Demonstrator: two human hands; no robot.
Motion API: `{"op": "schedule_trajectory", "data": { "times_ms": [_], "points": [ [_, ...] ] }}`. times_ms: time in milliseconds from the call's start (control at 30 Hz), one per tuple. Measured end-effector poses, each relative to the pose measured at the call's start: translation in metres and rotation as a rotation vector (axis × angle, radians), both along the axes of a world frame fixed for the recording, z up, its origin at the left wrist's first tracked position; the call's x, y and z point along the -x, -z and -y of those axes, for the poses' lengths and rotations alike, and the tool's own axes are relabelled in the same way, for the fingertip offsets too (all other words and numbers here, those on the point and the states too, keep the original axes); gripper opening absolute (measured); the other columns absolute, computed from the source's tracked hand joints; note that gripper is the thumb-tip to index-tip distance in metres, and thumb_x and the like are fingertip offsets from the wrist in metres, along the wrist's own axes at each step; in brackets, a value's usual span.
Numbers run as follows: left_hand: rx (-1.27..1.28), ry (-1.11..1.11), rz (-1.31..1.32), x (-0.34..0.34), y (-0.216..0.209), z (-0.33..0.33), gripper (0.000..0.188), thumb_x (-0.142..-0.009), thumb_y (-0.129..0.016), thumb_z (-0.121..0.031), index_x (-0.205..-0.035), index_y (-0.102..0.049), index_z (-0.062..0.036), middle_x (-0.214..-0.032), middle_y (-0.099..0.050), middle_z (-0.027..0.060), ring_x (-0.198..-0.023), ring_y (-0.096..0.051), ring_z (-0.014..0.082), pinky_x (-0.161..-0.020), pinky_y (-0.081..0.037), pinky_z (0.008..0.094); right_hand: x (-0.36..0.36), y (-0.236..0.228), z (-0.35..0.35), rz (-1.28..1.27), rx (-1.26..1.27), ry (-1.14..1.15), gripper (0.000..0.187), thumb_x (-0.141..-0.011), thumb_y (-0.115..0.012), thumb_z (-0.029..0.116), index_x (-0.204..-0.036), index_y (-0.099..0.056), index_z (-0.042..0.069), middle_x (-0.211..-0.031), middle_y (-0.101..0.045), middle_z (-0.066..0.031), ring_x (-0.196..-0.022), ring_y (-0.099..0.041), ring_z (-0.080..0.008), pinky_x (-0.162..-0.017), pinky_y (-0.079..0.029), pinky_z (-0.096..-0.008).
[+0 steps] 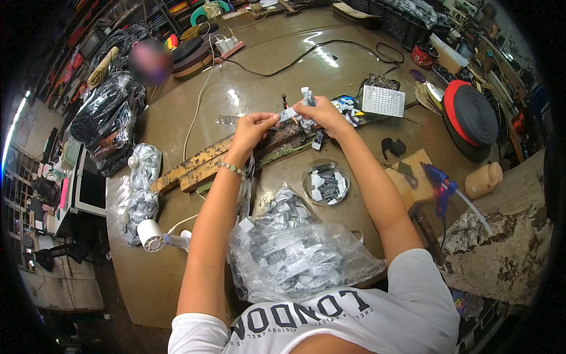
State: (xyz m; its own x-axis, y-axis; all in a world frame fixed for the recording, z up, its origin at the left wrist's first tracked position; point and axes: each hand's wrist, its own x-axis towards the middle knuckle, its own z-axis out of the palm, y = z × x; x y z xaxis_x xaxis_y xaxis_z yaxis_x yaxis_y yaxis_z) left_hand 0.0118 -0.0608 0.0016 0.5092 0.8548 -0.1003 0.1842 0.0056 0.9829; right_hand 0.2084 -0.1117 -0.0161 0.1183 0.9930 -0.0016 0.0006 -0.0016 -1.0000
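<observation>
Above some worn wooden bars (206,160), both my hands pinch a narrow grey-white label strip (288,114) stretched between them. My left hand (253,127) is closed, thumb and fingertips at the strip's left end. The fingers of my right hand (323,115) close on its other end, and a folded piece sticks up above them. Small cut labels (317,139) hang below my right hand. A thin upright metal rod (284,101) stands just behind the strip. Nearer me are a round clear bowl (348,187) of labels and a clear plastic bag (359,262) filled with more.
On the right are a blue glue gun (443,187), a tan cup (483,179) and a red-and-black webbing roll (474,112). A white gridded block (383,101) stands beyond my right hand. A black cable (295,66) crosses the far table. At left lies a white fan-like device (152,235).
</observation>
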Motion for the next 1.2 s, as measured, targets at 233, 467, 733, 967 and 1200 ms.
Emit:
{"op": "schedule_trajectory", "data": {
  "times_ms": [233,467,733,967,1200],
  "points": [
    [-0.036,-0.015,-0.029,-0.001,0.008,-0.004,0.022,-0.080,-0.067,-0.018,-0.093,-0.066,-0.0001,-0.074,-0.066,0.0017,-0.050,-0.042,0.0017,-0.044,-0.031,0.0166,-0.003,0.013,-0.005,0.106,-0.047,0.008,0.021,-0.079,-0.066,0.022,-0.084,-0.063,0.002,-0.068,-0.055,0.0008,-0.061,-0.046,-0.0069,-0.055,-0.035,-0.0211],
    [-0.034,-0.046,-0.055,0.002,0.003,-0.003,0.022,-0.080,-0.067,-0.018,-0.093,-0.066,0.0002,-0.074,-0.065,0.0016,-0.050,-0.041,0.0017,-0.044,-0.031,0.0160,-0.007,0.017,-0.007,0.237,-0.089,0.093,0.021,-0.078,-0.067,0.022,-0.081,-0.063,0.002,-0.068,-0.057,0.0004,-0.060,-0.047,-0.0068,-0.055,-0.037,-0.0224],
    [-0.085,0.031,0.021,-0.005,-0.024,-0.003,0.026,-0.081,-0.066,-0.023,-0.094,-0.066,-0.0011,-0.074,-0.062,-0.0021,-0.052,-0.039,0.0016,-0.045,-0.027,0.0163,-0.003,-0.021,0.008,0.054,-0.052,0.077,0.029,-0.075,-0.071,0.031,-0.079,-0.063,0.004,-0.068,-0.056,0.0012,-0.060,-0.047,-0.0066,-0.055,-0.037,-0.0223],
    [-0.025,0.128,-0.145,0.007,-0.026,-0.011,0.025,-0.080,-0.068,-0.023,-0.093,-0.067,-0.0015,-0.073,-0.063,-0.0022,-0.052,-0.038,0.0016,-0.046,-0.029,0.0166,-0.018,-0.014,0.006,0.021,0.018,0.082,0.022,-0.074,-0.071,0.027,-0.079,-0.063,0.007,-0.066,-0.054,0.0043,-0.055,-0.045,-0.0046,-0.047,-0.031,-0.0206],
    [0.019,0.105,-0.122,0.015,-0.010,-0.019,0.025,-0.079,-0.069,-0.022,-0.091,-0.068,-0.0009,-0.072,-0.064,-0.0010,-0.052,-0.040,0.0022,-0.046,-0.031,0.0173,-0.036,-0.007,0.006,-0.022,0.083,0.083,0.020,-0.074,-0.071,0.026,-0.080,-0.062,0.010,-0.066,-0.053,0.0054,-0.052,-0.044,-0.0034,-0.042,-0.028,-0.0199]
  ]
}}
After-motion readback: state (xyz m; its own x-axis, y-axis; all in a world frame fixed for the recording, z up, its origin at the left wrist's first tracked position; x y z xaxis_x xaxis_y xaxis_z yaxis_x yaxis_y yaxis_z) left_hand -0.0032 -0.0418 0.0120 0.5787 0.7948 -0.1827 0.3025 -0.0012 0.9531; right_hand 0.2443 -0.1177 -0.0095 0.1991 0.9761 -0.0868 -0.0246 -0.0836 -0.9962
